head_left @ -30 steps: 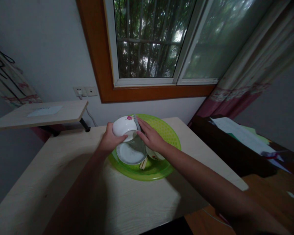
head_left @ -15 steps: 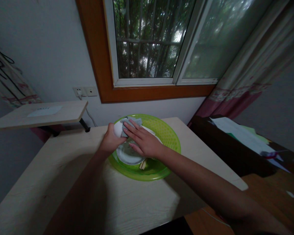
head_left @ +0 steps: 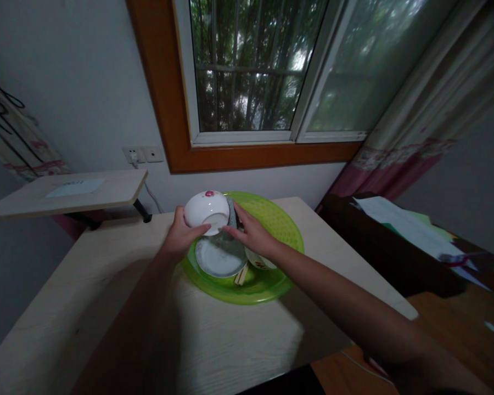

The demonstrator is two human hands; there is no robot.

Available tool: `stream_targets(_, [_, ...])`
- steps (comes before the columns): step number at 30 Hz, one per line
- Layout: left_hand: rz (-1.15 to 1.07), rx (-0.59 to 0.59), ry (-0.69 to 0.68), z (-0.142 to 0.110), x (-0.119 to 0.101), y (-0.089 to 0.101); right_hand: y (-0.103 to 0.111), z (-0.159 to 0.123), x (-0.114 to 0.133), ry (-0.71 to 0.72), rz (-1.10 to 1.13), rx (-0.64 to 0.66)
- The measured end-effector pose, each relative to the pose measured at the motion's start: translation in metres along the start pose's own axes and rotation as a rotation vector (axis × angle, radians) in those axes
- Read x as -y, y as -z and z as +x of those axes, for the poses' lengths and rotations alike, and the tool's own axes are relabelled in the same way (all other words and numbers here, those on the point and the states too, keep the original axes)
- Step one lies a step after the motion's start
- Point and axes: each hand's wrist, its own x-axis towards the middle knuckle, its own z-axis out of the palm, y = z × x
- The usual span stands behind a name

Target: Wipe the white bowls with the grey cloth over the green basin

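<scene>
A white bowl (head_left: 203, 211) with a pink flower is tilted over a green basin, its foot turned toward me. My left hand (head_left: 181, 235) grips its left side, the thumb near the foot. My right hand (head_left: 253, 233) is closed on a grey cloth (head_left: 231, 213) pressed against the bowl's right side, its thumb by the foot; the fingertips behind are hidden. Below the bowl, a white plate (head_left: 220, 258) lies in the green basin (head_left: 247, 299). Beside it are wooden chopsticks (head_left: 241, 275) and another patterned bowl (head_left: 260, 261), partly covered by my right hand.
The basin stands on a pale wooden table (head_left: 214, 334). At the left is a raised shelf (head_left: 119, 189) with a paper on it. Behind are a wall socket (head_left: 142, 154) and a window. Papers (head_left: 411, 225) lie on a dark surface at the right.
My right hand has moved from across the bowl's face to its right side, taking the grey cloth along. The bowl has turned, so its foot and pink flower now show.
</scene>
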Motion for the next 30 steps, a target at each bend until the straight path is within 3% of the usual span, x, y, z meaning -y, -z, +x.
stream_targets(8, [0.005,0.143,0.032,-0.002,-0.001,0.001,-0.003,0.001,-0.002,0.005,0.036,-0.057])
stream_targets(15, [0.161,0.113,-0.035,-0.006,-0.007,-0.007,0.002,0.002,-0.006,0.058,-0.032,-0.116])
stream_targets(30, [0.356,0.069,-0.149,-0.007,-0.009,-0.011,0.010,-0.001,0.008,0.242,-0.258,-0.078])
